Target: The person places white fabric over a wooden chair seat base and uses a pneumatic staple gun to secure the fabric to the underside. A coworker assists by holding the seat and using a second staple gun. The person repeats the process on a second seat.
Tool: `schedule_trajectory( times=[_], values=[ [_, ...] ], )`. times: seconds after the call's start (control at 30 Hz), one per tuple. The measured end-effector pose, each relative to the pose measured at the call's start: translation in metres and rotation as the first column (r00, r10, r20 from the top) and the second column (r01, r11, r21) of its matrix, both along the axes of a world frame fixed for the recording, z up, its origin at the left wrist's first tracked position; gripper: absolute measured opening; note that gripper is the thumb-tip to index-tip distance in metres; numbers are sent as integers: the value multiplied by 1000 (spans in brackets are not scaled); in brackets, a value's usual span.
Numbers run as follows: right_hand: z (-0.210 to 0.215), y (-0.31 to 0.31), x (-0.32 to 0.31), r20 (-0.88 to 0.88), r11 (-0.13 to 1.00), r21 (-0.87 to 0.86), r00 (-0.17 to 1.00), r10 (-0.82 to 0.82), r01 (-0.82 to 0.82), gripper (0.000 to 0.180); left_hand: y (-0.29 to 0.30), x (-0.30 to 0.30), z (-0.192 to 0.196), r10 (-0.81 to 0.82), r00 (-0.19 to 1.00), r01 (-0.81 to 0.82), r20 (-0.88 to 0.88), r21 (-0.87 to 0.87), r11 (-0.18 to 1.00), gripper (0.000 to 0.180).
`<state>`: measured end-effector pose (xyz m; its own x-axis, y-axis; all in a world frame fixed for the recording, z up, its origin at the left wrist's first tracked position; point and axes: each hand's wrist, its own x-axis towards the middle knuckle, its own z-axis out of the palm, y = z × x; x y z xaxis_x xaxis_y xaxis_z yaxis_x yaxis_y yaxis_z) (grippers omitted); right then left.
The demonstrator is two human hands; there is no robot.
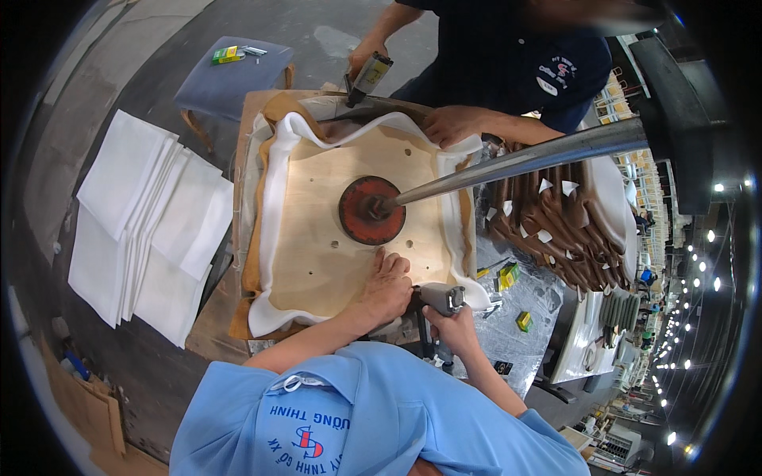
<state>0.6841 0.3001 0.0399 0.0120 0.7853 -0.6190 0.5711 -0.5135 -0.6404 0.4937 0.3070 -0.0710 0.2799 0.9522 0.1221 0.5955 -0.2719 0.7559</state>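
Note:
A light plywood panel (317, 206) lies in front of me, bordered by wavy white padding (274, 214) and brown cover material (252, 262). My left hand (387, 287) rests on the panel's near edge, fingers reaching over the wood; what lies under the palm is hidden. Just right of it, my right hand (454, 329) grips a grey staple gun (441, 298), its nose low beside the panel edge. A red round pad (371, 210) on a metal rod (524, 159) sits on the panel's middle.
Across from me, a co-worker in dark clothing (508, 71) holds another staple gun (370, 79) and touches the far edge. White sheets (151, 230) are stacked at left, near a blue stool (238, 75). Brown covers (556, 214) and small yellow-green boxes (508, 275) lie at right.

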Motion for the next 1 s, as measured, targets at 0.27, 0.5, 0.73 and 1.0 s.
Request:
schedule_trajectory(
  times=[0.27,0.5,0.73,1.0],
  values=[
    [3,9,0,28,983,127,991,128,-131,27,-1,10,-7,32,999,-32,-28,19,999,21],
    [1,-25,25,-166,998,58,986,-5,15,27,28,-39,52,164,951,-90,264,-270,959,18],
    [-30,-71,16,-65,954,294,997,-40,57,57,-97,-106,100,-191,980,165,-58,-302,939,33],
    [-22,-65,6,-33,957,261,992,-122,127,41,-93,-119,35,-213,903,248,-372,50,967,29]
  ],
)
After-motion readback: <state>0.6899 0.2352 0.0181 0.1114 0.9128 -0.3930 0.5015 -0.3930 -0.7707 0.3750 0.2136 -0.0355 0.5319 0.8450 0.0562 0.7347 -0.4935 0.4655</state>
